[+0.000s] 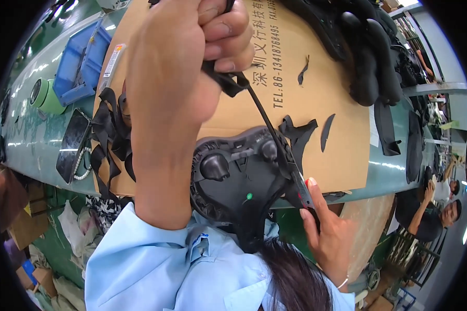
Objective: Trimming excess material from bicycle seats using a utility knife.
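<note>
I see my left hand (pixel 192 62) raised high, its grip clenched on the top end of a thin black strap (pixel 267 122). The strap runs taut and slanting down to my right hand (pixel 324 228), whose grip pinches the lower end together with a small tool (pixel 302 191); I cannot tell what kind. I think it is held stretched so the work is easier. Below the left grip, a black moulded plastic part (pixel 233 176) lies partly on a brown cardboard sheet (pixel 337 103). The sheet covers a green bench (pixel 36 129). Left of my grip lies a blue bin (pixel 80 62); far right, other people sit.
</note>
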Tool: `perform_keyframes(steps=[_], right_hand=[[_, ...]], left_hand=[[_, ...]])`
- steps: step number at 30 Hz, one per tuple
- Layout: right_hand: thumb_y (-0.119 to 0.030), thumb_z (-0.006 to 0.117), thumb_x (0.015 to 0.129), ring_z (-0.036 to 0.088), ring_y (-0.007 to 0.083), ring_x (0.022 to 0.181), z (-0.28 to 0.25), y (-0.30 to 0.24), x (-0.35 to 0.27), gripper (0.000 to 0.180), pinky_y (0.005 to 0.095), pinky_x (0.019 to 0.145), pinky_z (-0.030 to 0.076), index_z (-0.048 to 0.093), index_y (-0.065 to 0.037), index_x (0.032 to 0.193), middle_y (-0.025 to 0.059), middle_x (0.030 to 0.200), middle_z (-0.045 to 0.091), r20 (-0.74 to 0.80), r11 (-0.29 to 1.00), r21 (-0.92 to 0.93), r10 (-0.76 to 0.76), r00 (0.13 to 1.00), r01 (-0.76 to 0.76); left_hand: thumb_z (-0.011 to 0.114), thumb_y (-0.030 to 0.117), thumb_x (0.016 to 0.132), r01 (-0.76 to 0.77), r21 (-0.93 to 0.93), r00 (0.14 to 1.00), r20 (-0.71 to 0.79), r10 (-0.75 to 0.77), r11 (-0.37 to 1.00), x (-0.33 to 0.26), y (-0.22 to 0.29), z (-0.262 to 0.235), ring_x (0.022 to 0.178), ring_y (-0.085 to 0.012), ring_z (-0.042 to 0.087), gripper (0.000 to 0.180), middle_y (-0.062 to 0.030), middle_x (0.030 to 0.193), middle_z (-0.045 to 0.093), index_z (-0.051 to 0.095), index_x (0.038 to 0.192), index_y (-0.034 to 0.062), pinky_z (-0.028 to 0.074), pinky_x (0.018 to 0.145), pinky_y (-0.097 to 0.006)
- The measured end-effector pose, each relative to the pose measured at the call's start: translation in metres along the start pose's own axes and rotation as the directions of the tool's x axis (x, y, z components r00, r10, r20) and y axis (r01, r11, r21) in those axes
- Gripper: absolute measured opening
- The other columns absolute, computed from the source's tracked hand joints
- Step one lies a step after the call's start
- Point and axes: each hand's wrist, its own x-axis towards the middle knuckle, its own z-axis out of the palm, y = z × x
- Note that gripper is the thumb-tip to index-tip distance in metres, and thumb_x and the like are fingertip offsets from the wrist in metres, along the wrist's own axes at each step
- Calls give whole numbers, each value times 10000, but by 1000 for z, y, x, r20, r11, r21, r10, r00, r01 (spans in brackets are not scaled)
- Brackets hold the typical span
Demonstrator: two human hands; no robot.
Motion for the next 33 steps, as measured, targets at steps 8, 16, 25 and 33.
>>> perform_keyframes(steps=[8, 16, 25, 33], right_hand=[[-145, 721, 819, 683, 259, 742, 60, 2, -3, 752, 327, 627, 521, 318, -55, 1449, 176, 1048, 666, -300, 780, 626, 237, 924, 3], [-44, 690, 767, 561, 122, 880, 35, -1, 95, 789, 252, 779, 480, 289, -33, 1447, 56, 1093, 544, -453, 427, 845, 254, 854, 321], [-125, 552, 953, 551, 117, 585, 35, 42, 86, 460, 245, 538, 483, 351, -23, 1354, 59, 734, 552, -395, 322, 916, 609, 688, 241], [-54, 543, 910, 576, 151, 573, 104, 27, 81, 479, 260, 523, 517, 318, 22, 1326, 83, 772, 527, -184, 105, 983, 630, 754, 152]], left_hand=[[641, 181, 835, 192, 981, 861, -183, 475, 31, -17, -23, -33, 863, -359, 567, 256, -189, 920, 572, 556, 978, -14, 459, 792, -394], [726, 380, 807, 468, 834, 639, -92, -764, 292, -43, -41, -66, 913, -155, 620, 510, -86, 965, 687, 636, 1107, -23, 481, 846, -308], [699, 335, 862, -108, 85, 654, -745, 135, 991, 183, 21, -212, 810, -226, 650, 546, -147, 987, 650, 503, 1241, -6, 531, 719, -335], [828, 322, 646, -34, 968, 879, 147, 453, -248, 298, -122, -104, 1190, -434, 417, 798, -212, 1341, 350, 420, 1327, 240, 403, 951, -531]])
